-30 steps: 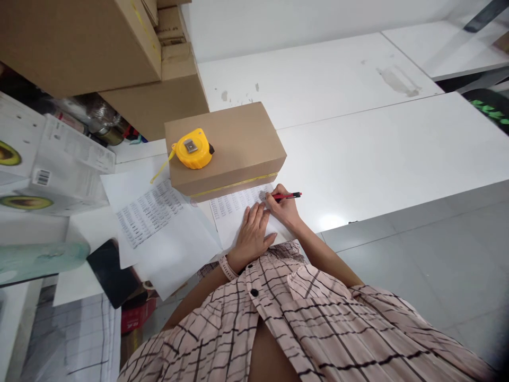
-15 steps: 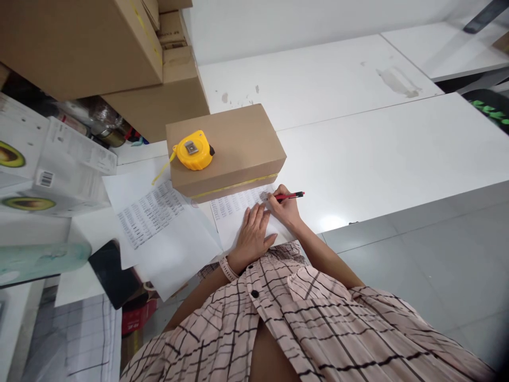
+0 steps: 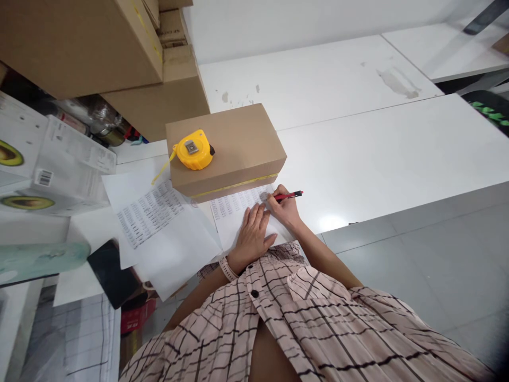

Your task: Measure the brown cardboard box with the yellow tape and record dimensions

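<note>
My right hand (image 3: 284, 208) pinches a red and black pen (image 3: 292, 195), its tip side down toward a sheet of paper (image 3: 230, 225) filled with rows of handwriting. Flat on the same sheet lies my left hand (image 3: 253, 229), fingers stretched out, close beside the right. Just beyond both hands a closed brown cardboard box (image 3: 238, 135) stands over the sheet's far edge. On top of the box, at its left end, rests a yellow tape measure (image 3: 194, 149) with a yellow strap hanging from it. The pen's tip is hidden by my fingers.
More written sheets (image 3: 159, 228) lie to the left, near a black flat device (image 3: 113, 273) and a greenish bottle (image 3: 43, 260). Large cardboard boxes (image 3: 159, 101) and white avocado-printed boxes (image 3: 71, 164) stack up at the left. The white table (image 3: 377, 148) stretches right.
The pen's rear end has shifted very slightly left as the right hand holds it over the sheet. The left hand, the box and the tape measure stay in place.
</note>
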The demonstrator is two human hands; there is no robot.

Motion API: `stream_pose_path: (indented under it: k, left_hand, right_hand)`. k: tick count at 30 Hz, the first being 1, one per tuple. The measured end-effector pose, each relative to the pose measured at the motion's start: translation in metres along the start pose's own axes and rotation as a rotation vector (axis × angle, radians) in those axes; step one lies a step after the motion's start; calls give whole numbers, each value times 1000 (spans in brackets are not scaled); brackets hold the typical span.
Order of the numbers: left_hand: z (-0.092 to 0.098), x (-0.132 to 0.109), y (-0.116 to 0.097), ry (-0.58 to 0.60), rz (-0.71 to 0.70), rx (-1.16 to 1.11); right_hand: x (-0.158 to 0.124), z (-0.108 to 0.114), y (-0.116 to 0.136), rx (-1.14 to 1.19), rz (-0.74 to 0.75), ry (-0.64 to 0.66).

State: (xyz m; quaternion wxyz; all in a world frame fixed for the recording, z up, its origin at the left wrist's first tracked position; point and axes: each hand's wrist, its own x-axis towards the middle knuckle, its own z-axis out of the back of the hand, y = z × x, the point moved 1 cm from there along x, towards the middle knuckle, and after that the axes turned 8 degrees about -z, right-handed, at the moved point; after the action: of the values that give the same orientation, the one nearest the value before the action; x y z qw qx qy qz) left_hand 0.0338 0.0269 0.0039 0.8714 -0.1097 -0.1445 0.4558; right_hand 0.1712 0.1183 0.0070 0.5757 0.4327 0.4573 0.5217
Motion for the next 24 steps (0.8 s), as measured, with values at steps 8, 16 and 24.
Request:
stream_pose_path:
  k: [8,16,24]
  left_hand:
    - [-1,0,0,-14,-6,16]
    - [-1,0,1,-2,-3,2]
    - [-3,-1,1,-20,1,-4]
  right_hand:
    - [0,1,1,-16,-4,-27]
    - [1,0,-1,-19,5,-21]
    - [1,1,0,-21,7,-44]
